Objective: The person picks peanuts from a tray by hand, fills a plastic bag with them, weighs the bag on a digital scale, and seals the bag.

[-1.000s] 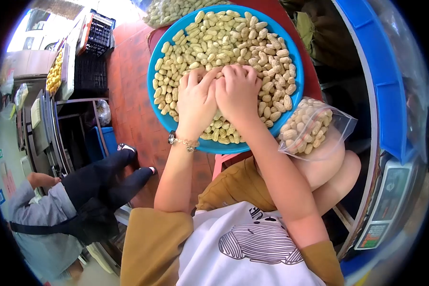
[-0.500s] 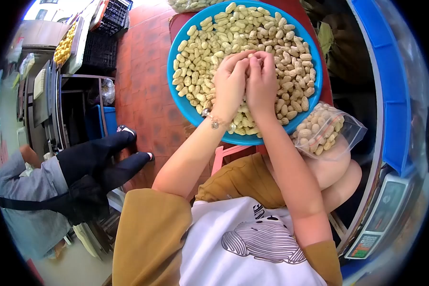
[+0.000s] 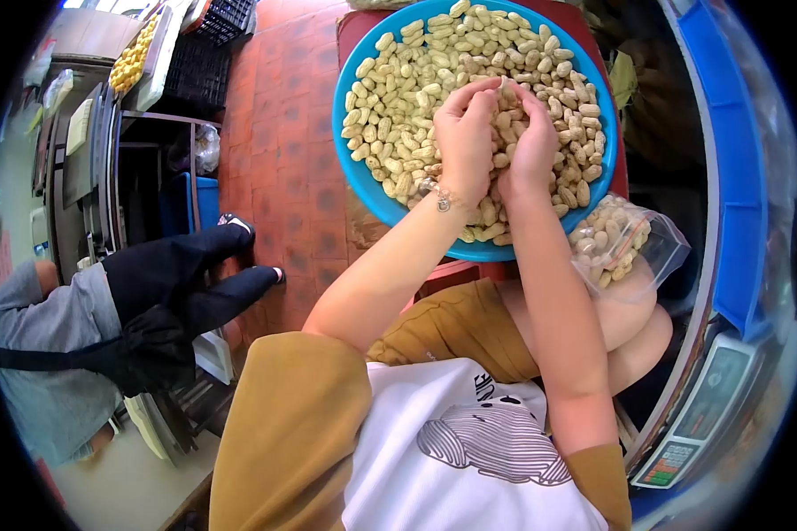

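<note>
A round blue basin (image 3: 352, 181) full of unshelled peanuts (image 3: 398, 115) is in front of me. Over the middle of the peanuts, my left hand (image 3: 465, 133), with a bracelet at its wrist, and my right hand (image 3: 533, 146) meet at the fingertips. Pinched between them is a small pale peanut (image 3: 504, 82), partly covered by the fingers. The palms are apart, and loose peanuts show in the gap. Beside the basin, a clear zip bag (image 3: 624, 239) of peanuts rests on my bare leg.
The basin stands on a red surface (image 3: 352, 37). To the right are a blue tray (image 3: 737, 221) and a scale (image 3: 704, 398). Another person in dark trousers (image 3: 164, 265) is at left, near metal racks and black crates (image 3: 195, 71) on the red tiled floor (image 3: 279, 133).
The view has shifted, so the basin sits further right and higher. My hands, close together before, have parted at the palms while the fingertips stay together, and peanuts show between them.
</note>
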`<state>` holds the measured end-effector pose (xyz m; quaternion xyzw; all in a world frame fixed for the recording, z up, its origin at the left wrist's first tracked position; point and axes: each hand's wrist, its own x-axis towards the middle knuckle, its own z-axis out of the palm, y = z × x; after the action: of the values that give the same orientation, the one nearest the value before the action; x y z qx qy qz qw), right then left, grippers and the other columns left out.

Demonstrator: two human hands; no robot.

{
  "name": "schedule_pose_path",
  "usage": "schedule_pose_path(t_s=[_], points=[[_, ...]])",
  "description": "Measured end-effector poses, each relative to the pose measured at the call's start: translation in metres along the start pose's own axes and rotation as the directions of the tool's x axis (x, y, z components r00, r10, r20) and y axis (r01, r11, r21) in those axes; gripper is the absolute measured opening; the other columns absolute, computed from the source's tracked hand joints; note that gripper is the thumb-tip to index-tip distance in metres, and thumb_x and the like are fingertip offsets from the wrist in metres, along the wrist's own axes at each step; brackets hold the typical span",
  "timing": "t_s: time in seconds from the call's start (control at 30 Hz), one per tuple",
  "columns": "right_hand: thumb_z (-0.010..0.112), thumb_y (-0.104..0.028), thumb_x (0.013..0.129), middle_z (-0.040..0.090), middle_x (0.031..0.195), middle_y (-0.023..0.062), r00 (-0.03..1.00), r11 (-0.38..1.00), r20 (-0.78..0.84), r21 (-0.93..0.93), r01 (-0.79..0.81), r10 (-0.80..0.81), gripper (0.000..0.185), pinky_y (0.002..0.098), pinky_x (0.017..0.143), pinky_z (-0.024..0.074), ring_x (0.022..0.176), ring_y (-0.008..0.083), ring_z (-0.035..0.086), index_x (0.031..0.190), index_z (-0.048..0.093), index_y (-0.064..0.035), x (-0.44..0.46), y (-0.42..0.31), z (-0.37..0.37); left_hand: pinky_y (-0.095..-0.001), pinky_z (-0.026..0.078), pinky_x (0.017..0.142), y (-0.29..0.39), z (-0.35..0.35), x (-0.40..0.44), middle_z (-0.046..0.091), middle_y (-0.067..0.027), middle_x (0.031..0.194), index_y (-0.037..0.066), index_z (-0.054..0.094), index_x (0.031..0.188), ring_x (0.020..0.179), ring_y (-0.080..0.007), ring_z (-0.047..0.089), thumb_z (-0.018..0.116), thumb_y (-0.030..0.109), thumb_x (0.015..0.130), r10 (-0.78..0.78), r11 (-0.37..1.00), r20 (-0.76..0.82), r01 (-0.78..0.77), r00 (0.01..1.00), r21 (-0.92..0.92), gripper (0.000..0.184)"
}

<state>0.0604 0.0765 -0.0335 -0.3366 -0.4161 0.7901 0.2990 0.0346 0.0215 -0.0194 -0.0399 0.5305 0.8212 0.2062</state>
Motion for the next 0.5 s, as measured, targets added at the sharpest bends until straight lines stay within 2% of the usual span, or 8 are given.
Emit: schedule_pose_path(t_s=[0.07, 0.1, 0.17, 0.3, 0.4, 0.5], points=[[0.042, -0.015, 0.092, 0.061, 0.112, 0.0109, 0.996, 0.991, -0.034, 0.114, -0.075, 0.079, 0.032, 0.0311, 0.094, 0.0436, 0.103, 0.0193, 0.058, 0.107, 0.065, 0.0015, -0.003, -0.003, 0.004, -0.0269, 0.049, 0.083, -0.006, 0.002, 0.004, 0.064, -0.0087, 0.103, -0.002, 0.067, 0.107, 0.092, -0.0134, 0.060, 0.052, 0.008, 0.087, 0.053, 0.995, -0.011, -0.054, 0.999, -0.080, 0.026], [0.043, -0.015, 0.092, 0.062, 0.110, 0.0106, 0.993, 0.983, -0.045, 0.154, -0.103, 0.111, 0.031, 0.0307, 0.092, 0.0450, 0.101, 0.0189, 0.058, 0.106, 0.065, 0.0014, -0.006, -0.008, 0.007, -0.0298, 0.050, 0.084, -0.001, 0.005, 0.003, 0.063, -0.0090, 0.103, -0.001, 0.066, 0.108, 0.094, -0.0161, 0.060, 0.051, 0.011, 0.086, -0.042, 0.989, -0.032, 0.037, 0.999, -0.144, 0.029], [0.045, -0.017, 0.091, 0.062, 0.106, 0.0101, 0.991, 0.960, -0.004, 0.251, -0.127, 0.133, 0.030, 0.0289, 0.086, 0.0489, 0.095, 0.0176, 0.060, 0.102, 0.066, 0.0013, 0.002, 0.001, 0.001, -0.0320, 0.051, 0.085, 0.001, 0.005, 0.004, 0.062, -0.0099, 0.104, 0.000, 0.065, 0.109, 0.094, -0.0187, 0.061, 0.050, 0.014, 0.086, -0.070, 0.981, -0.027, 0.064, 0.997, -0.181, 0.031], [0.046, -0.017, 0.090, 0.062, 0.105, 0.0108, 0.995, 0.960, 0.003, 0.263, -0.098, 0.101, 0.030, 0.0291, 0.086, 0.0490, 0.095, 0.0179, 0.060, 0.101, 0.066, 0.0020, -0.002, 0.002, 0.002, -0.0348, 0.051, 0.087, -0.001, 0.000, 0.009, 0.061, -0.0116, 0.106, 0.001, 0.061, 0.112, 0.095, -0.0224, 0.061, 0.047, 0.018, 0.086, -0.132, 0.948, 0.018, 0.132, 0.991, -0.288, 0.034], [0.045, -0.017, 0.089, 0.062, 0.105, 0.0119, 0.994, 0.944, 0.013, 0.312, -0.106, 0.108, 0.031, 0.0303, 0.086, 0.0498, 0.095, 0.0190, 0.061, 0.103, 0.065, 0.0020, -0.006, -0.001, 0.005, -0.0361, 0.051, 0.087, -0.004, 0.001, 0.014, 0.061, -0.0123, 0.107, 0.002, 0.059, 0.114, 0.094, -0.0233, 0.062, 0.047, 0.017, 0.086, -0.106, 0.944, 0.046, 0.115, 0.993, -0.310, 0.034], [0.042, -0.018, 0.089, 0.061, 0.106, 0.0121, 0.990, 0.912, 0.056, 0.384, -0.142, 0.130, 0.033, 0.0332, 0.089, 0.0501, 0.097, 0.0214, 0.061, 0.107, 0.062, 0.0010, -0.012, -0.017, 0.010, -0.0365, 0.048, 0.094, 0.005, 0.005, 0.007, 0.060, -0.0126, 0.112, 0.002, 0.057, 0.120, 0.104, -0.0229, 0.059, 0.045, 0.018, 0.087, -0.073, 0.950, 0.058, 0.087, 0.996, -0.298, 0.039]])
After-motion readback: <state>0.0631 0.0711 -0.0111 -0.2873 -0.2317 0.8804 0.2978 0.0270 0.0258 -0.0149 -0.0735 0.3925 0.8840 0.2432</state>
